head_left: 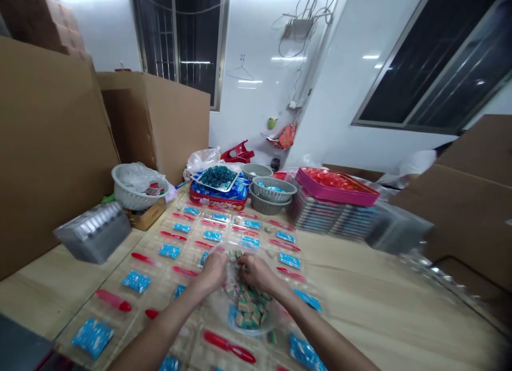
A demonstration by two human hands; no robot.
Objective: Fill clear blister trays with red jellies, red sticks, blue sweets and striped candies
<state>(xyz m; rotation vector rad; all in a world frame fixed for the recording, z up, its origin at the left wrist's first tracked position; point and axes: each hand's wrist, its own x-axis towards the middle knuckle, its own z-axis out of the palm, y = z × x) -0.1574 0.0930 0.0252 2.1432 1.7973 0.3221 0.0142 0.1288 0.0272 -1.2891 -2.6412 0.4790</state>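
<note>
My left hand point(214, 269) and my right hand point(258, 272) hover close together above a clear plastic bowl point(250, 328) filled with small striped candy-like pieces point(248, 307). A few pieces sit between my fingertips, but blur hides any grip. Both hands rest over a clear moulded plastic tray point(188, 285). Its pockets hold flat blue packets, such as one blue packet point(136, 281), and long red plastic items, such as one red item point(114, 300). The bowl's lower side is partly hidden by my right forearm's angle and the glare.
A wooden table point(384, 291) extends right. Behind stand grey baskets point(272, 189), a pink tray point(336, 187) on stacked trays, a tin with dark teal pieces point(218, 178), and a white basket point(138, 187). Large cardboard sheets point(52, 147) rise left. A person's white sleeve point(418, 163) shows far right.
</note>
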